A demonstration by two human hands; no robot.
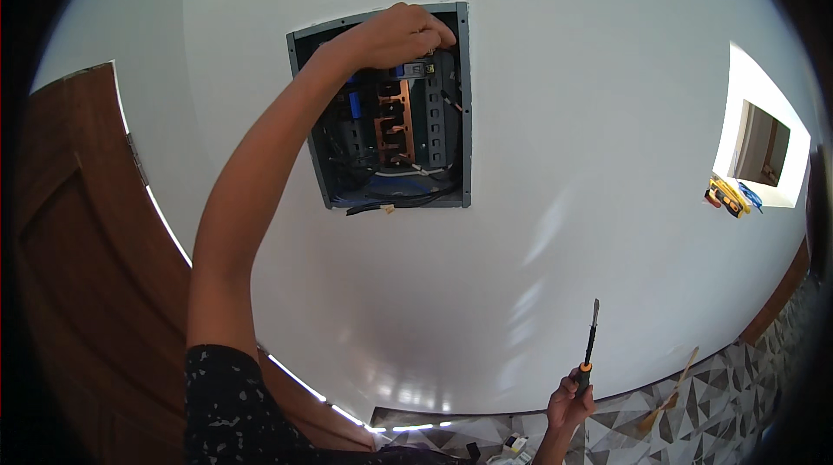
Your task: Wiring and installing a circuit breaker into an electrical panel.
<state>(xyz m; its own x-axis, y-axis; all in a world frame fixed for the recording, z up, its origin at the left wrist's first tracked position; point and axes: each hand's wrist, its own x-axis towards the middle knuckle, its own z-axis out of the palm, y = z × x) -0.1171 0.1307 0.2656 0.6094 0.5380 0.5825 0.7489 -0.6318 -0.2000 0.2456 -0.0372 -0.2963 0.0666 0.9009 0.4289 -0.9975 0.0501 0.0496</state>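
As you look from left to right, the brown door (pixel 69 222) comes first, its edge well apart from the metal box (pixel 466 135) set in the wall, where the work sits. The box is fixed in place with no cover on it, so its mounting looks done. Along its left side, loose dark wires (pixel 343 161) lie bunched, and 1 blue part (pixel 354 105) sits beside the copper bars (pixel 395 122). Those bars are largely exposed below a few modules (pixel 416 70), so you seem only partway through, with bare positions and untidied wires apparently left.

Your left hand (pixel 403 36) reaches across the box's upper part, its fingers bent near the top right corner; whether that grip is closed on anything, you cannot tell from here. Mind the top and right rims, close to your fingers, and the dark cable (pixel 399 202) along the lower rim.

Rightward, the white wall (pixel 590 144) gives you wide open room for drawing back. Lower down, your right hand (pixel 568 409) has its grip clamped around the handle of 1 screwdriver (pixel 591 342), blade upward, well apart from the box. Beyond it are a broom (pixel 664 404) over the tiled floor (pixel 720 387) and yellow tools (pixel 727 196) at the lower edge of the wall opening (pixel 737 66).
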